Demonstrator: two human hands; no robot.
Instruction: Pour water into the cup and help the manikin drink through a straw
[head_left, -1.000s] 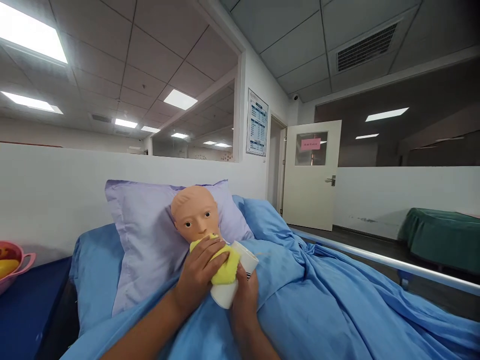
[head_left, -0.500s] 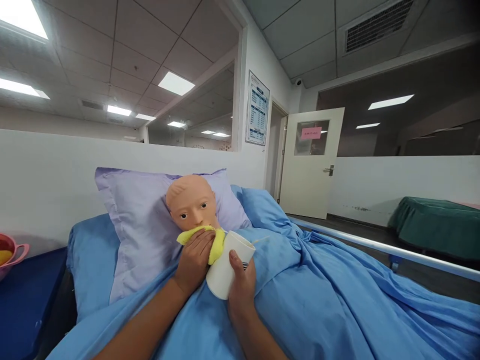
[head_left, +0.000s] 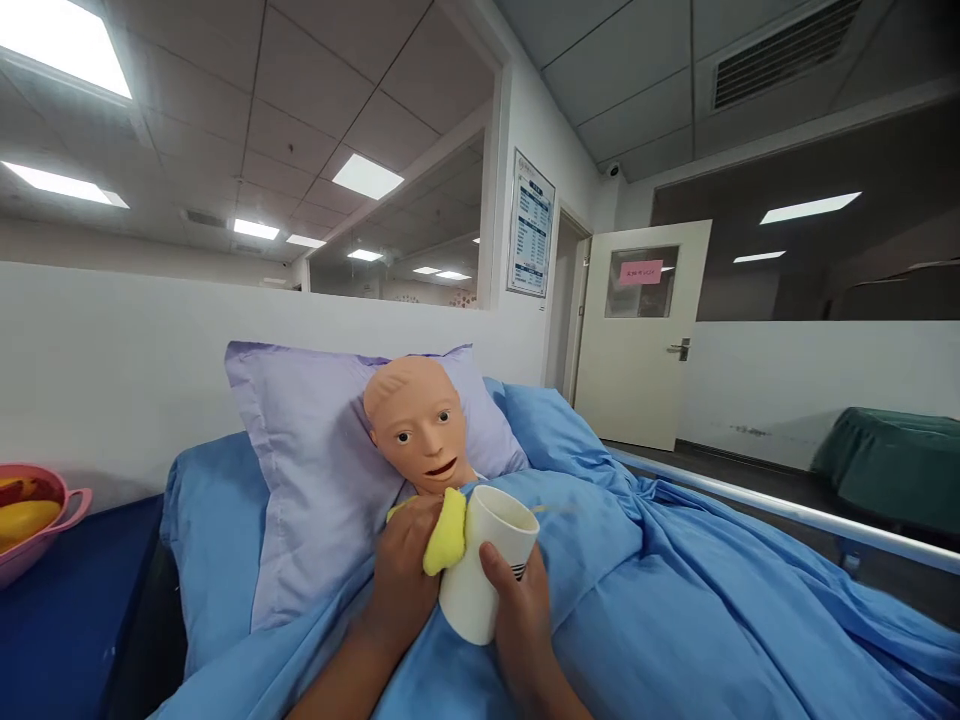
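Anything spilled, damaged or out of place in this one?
A dark scuff low on the wall beyond the bed mars its plain white surface. The cup leans in the right hand, but no spill shows.

Head-worn view, facing forward over blue quilt, hands close below

I can't see the body of the doll beneath the blue quilt. The left hand covers part of the yellow cloth; the cup hides fingers of the right hand. At left, the pink basket is cut off. The far poster is too small to read.
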